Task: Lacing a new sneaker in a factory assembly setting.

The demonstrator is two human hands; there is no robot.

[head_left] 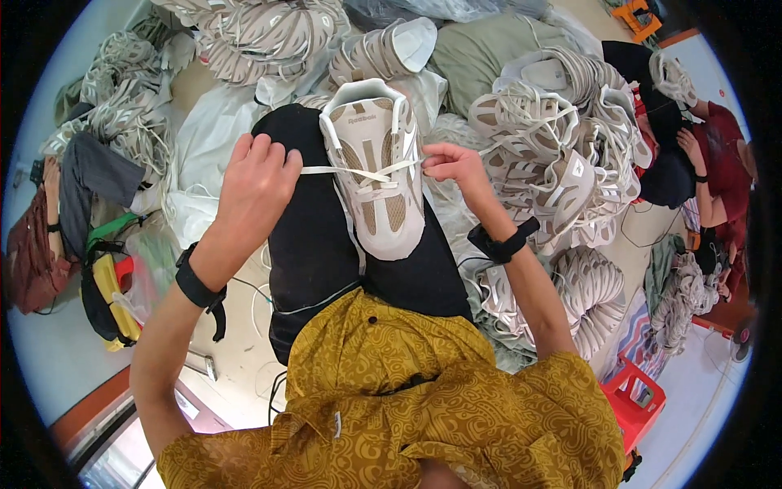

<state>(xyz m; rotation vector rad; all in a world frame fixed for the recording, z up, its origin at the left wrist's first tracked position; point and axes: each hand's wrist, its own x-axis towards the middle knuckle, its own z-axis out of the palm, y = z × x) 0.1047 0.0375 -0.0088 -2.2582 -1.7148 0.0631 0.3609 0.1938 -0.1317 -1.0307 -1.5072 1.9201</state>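
A beige and white shoe upper [381, 220] without a visible sole lies across my thighs, its rounded toe toward me. A cream shoelace [326, 170] crosses over itself low on its front, and the eyelet rows above look unlaced. My left hand [259, 181] is closed on one end of the lace, left of the upper. On the other side my right hand [458, 169] pinches the opposite end between thumb and fingers. Both ends are drawn out nearly straight, sideways.
Piles of similar uppers stand at the right [538, 155], far side [269, 41] and left [122, 98]. A grey-green sack [489, 57] lies beyond my knees. A red plastic stool [631, 403] is at the lower right. Other people sit at both sides.
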